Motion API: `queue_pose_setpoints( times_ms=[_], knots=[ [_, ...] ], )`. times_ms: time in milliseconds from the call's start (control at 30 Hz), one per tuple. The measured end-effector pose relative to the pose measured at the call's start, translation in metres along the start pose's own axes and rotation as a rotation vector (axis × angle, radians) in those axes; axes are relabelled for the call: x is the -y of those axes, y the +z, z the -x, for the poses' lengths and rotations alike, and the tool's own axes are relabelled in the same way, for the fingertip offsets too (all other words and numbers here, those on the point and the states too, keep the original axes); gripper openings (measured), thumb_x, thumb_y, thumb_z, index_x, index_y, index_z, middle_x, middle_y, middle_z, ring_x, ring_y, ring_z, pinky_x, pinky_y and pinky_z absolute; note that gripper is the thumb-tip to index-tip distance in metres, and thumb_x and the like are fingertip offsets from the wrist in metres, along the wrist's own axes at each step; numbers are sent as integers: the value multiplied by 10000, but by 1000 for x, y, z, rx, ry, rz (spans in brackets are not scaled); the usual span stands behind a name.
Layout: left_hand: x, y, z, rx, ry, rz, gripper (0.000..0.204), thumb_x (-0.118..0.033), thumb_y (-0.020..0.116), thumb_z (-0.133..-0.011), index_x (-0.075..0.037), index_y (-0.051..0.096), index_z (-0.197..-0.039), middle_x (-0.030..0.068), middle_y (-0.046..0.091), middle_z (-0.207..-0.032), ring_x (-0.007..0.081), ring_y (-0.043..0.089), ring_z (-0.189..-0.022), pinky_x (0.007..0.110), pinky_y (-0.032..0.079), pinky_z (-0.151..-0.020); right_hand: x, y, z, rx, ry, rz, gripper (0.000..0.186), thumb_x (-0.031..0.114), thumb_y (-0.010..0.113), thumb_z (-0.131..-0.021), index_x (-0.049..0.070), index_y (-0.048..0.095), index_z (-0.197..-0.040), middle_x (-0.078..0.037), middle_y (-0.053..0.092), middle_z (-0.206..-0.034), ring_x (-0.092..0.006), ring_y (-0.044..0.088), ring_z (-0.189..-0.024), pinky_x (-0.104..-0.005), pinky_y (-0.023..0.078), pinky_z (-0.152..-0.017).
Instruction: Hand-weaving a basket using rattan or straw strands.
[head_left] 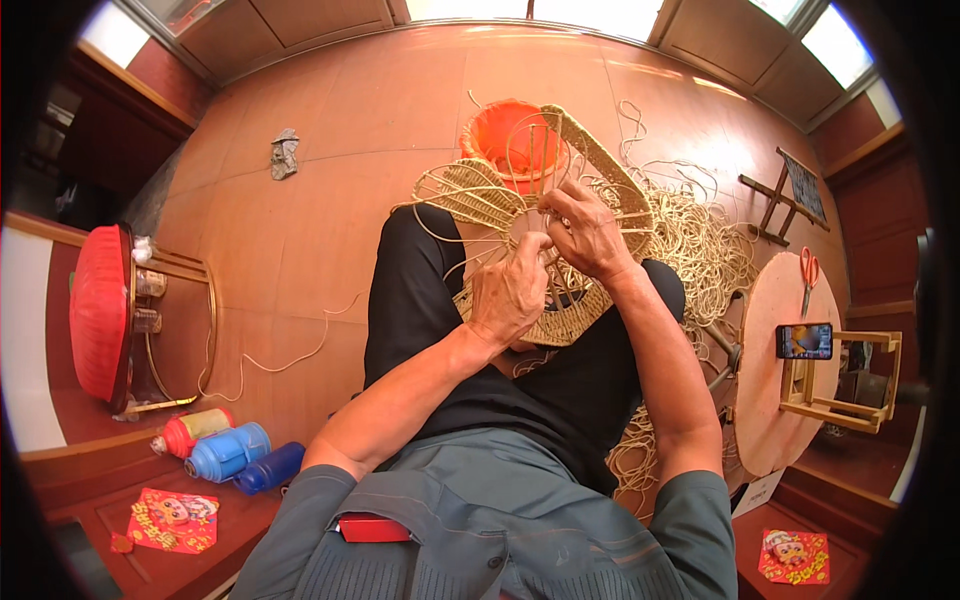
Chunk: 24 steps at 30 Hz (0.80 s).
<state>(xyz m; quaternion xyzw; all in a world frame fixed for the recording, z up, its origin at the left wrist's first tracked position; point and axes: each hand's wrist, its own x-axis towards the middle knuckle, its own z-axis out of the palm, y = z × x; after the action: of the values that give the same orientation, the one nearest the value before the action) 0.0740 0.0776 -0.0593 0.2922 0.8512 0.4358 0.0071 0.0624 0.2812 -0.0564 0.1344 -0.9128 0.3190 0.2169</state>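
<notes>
Woven frame [570, 328] across your knees [415, 265]

Your left hand [507, 292] and right hand [592, 236] pinch narrowly at its middle, exact grip hidden. Pale cord [708, 240] heaps right of the frame; an orange bucket [500, 135] stands beyond it.

A head-worn fisheye looks down, close over the left hand [508, 293] and right hand [588, 235], floor [270, 240] beyond.

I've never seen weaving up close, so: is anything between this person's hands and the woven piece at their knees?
Nothing visible is. The left hand and right hand are at the middle of the woven piece. The orange-red bucket shows toward its far side, not in between.
</notes>
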Motion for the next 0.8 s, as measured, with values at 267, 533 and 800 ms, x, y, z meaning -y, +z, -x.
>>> queue_pose_setpoints(
  times_ms=[267,533,800],
  knots=[
    [-25,-85,40,99,-120,120,316,-154,660,-1105,-108,659,-1418,77,600,-709,163,585,-603,367,494,-603,1,9,-2,-2,21,66,211,216,764,-967,65,666,-1077,-149,639,-1076,-388,680,-1030,-503,561,-902],
    [156,-314,187,-47,-348,-798,609,-192,717,-1028,-195,560,-1616,111,575,-680,313,611,-615,483,503,-644,-11,15,2,-82,-28,154,240,259,754,-1015,69,622,-1076,-127,621,-1060,-356,667,-1040,-475,565,-902],
    [204,-649,458,-107,-1396,-1337,545,-411,855,-941,-126,743,-1392,207,818,-1220,391,785,-1164,525,643,-866,-8,22,7,-102,39,115,293,345,695,-1086,60,642,-1046,-130,632,-1037,-360,674,-1023,-494,556,-924]
  ],
)
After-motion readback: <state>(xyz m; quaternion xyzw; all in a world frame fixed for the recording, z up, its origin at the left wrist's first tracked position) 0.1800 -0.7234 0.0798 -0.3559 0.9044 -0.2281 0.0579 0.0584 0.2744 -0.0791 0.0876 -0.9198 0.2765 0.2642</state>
